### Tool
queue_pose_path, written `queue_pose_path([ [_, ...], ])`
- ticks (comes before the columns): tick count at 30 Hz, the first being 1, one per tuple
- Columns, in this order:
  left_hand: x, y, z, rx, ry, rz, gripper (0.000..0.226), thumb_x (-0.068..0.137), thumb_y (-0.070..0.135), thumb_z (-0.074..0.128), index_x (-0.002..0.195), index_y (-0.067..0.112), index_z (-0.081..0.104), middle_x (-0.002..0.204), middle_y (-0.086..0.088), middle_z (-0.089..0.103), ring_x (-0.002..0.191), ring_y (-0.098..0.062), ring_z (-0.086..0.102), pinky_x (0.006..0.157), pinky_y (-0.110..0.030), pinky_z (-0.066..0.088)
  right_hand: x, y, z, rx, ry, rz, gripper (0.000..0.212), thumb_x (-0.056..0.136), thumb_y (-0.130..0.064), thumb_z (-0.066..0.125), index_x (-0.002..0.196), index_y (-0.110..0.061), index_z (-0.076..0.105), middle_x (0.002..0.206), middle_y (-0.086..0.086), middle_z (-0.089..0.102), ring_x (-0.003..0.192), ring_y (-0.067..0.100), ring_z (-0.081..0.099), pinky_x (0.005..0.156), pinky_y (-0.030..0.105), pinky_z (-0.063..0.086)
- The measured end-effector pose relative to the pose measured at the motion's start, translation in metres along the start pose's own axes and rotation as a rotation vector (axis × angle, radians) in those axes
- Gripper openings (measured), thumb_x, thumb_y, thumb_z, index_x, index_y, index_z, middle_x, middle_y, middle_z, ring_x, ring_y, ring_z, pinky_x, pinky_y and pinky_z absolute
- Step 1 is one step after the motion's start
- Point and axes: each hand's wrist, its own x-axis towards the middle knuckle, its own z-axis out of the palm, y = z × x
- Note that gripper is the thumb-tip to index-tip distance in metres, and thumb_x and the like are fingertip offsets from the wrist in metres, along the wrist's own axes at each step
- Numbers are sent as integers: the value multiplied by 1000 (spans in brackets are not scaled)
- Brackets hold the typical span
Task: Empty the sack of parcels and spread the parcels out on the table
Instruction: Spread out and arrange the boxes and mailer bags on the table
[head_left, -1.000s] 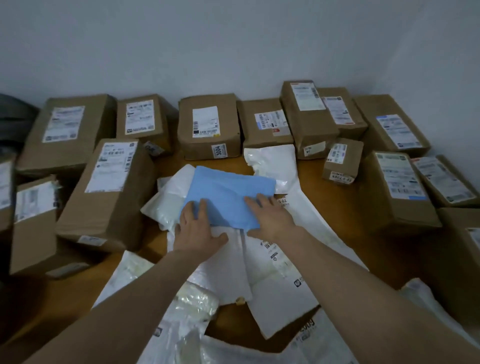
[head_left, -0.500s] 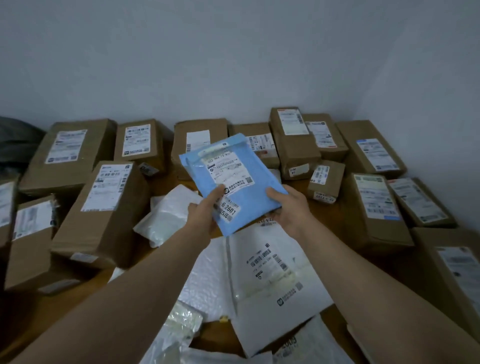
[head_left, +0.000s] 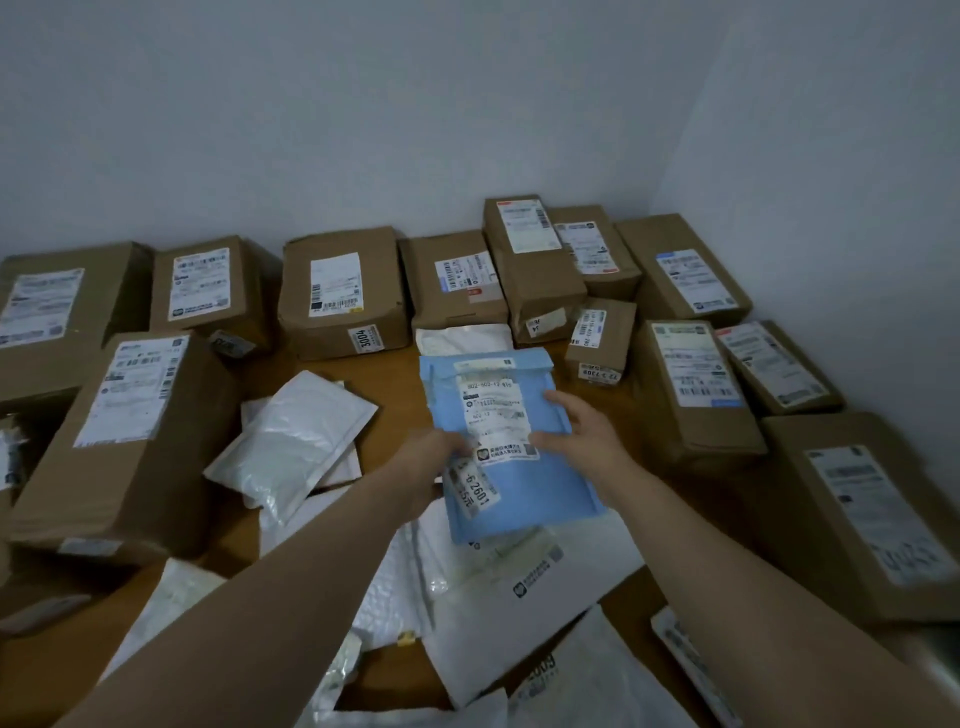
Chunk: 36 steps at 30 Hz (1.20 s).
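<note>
- Lowered since half a second ago, the blue mailer (head_left: 519, 499) no longer stands tilted up in front of the far boxes (head_left: 343, 291). It now lies nearly flat and low between both hands, with its label (head_left: 493, 415) facing up.
- The left hand (head_left: 434, 467) pinches the mailer's left edge, fingers curled onto it beside the label. The motion blur hides just how they sit.
- The right hand (head_left: 582, 439) is relaxed and mostly open. Its fingers lie straight along the mailer's right edge, steadying it rather than gripping.
- The mailer's far end reaches past the fingertips over bare tabletop (head_left: 395, 395). Its near end overlaps white mailers (head_left: 498, 597) under the wrists. I cannot tell whether it has touched down yet.
- Label up looks deliberate, so the address can be read once the parcel is laid out.
- The open patch beyond the fingertips seems the chosen spot. Boxes ring it behind and to the right of the right hand, and a padded white mailer (head_left: 296, 441) lies left of the left hand.
- No sack is plainly in view, and the white mailers heaped under the forearms likely need spreading next.
</note>
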Motion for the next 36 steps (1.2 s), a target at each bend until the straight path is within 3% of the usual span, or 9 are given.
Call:
queue_pose_path([
  [3,9,5,16,272,90,72,9,91,12,51,82,11,55,87,-7,54,77,-17,49,70,-27,40,3,0,-33,-452,158,6,48,85,-14,62,131,-24,53,134,11,50,114,29,52,89,36,48],
  [6,24,9,15,529,198,233,13,92,21,53,100,16,62,99,-10,60,89,-23,57,82,-30,46,-1,-2,-45,-1192,312,-115,53,86,-30,58,137,-28,44,143,11,33,131,31,30,108,41,29],
  [10,54,20,11,794,387,304,46,92,22,50,137,18,44,136,-16,43,123,-34,45,103,-43,42,15,-13,-17,-1123,131,-343,51,94,-30,49,143,-31,34,156,5,14,142,28,13,114,44,18],
  [17,112,49,21,557,437,214,71,89,33,63,144,6,27,138,-18,40,116,-34,51,96,-46,49,63,14,-5,-1324,-179,-150,88,75,-83,36,145,-50,-7,156,0,-27,139,31,-32,104,72,-8],
  [20,124,56,30,318,408,195,67,83,27,73,133,3,35,108,-8,51,78,-21,60,73,-38,59,64,42,-15,-1204,-167,-104,86,74,-85,27,142,-52,-12,155,-3,-28,139,27,-33,106,67,-14],
  [28,118,57,23,314,503,205,47,75,23,80,111,5,56,106,-12,60,101,-29,61,86,-38,52,59,32,-13,-1206,32,-257,71,87,-71,33,148,-37,21,159,6,5,145,29,-2,115,47,-2],
  [31,96,64,16,454,555,489,34,80,19,75,108,7,61,105,-10,63,99,-24,59,82,-33,48,54,2,5,-828,191,-347,56,94,-57,27,133,-23,48,139,8,45,128,28,38,105,40,30],
  [34,75,62,9,718,514,792,24,79,7,72,102,5,67,102,-11,58,98,-27,55,76,-26,36,60,-42,22,246,27,100,50,88,-64,41,117,-24,52,112,9,63,101,26,62,87,43,52],
  [36,59,56,3,843,414,869,17,74,0,71,87,9,65,100,-7,48,96,-22,49,78,-26,35,67,-54,29,552,-7,243,47,82,-52,64,114,-19,54,106,7,66,91,24,66,75,40,57],
])
